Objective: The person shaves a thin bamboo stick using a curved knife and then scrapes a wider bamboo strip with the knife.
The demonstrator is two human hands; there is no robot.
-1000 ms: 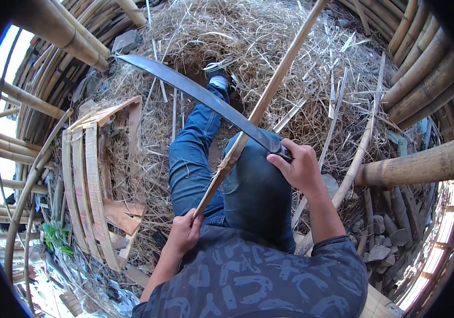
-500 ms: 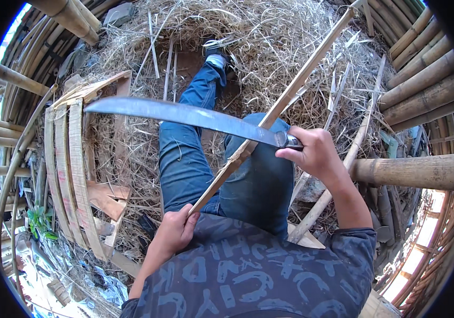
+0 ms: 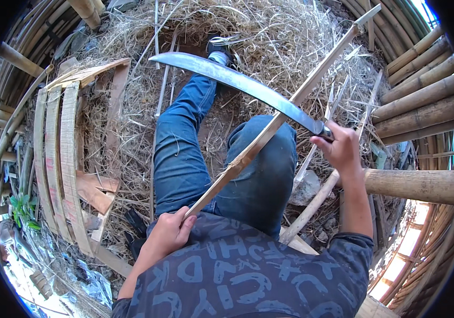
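A long split bamboo strip (image 3: 253, 151) slants from my lap up to the far right, crossing above my bent right knee. My left hand (image 3: 171, 231) is closed round its near end, close to my belly. In my right hand (image 3: 339, 146) is the dark handle of a machete (image 3: 237, 82), gripped to the right of the strip. Its long curved blade lies across the strip's upper half, the tip pointing to the far left over my lower leg. Around the strip's middle, the surface looks rough and frayed.
Dry straw and shavings (image 3: 269, 42) cover the ground ahead. On the left stands a broken slatted wooden crate (image 3: 70, 164). A thick bamboo pole (image 3: 417, 185) juts in from the right, near my right forearm. A thin pole (image 3: 312, 206) and a stone (image 3: 305, 190) lie beside my right knee.
My right hand has moved right and slightly forward with the machete. The blade now crosses the strip farther from my left hand, its tip swung farther away and rightward.
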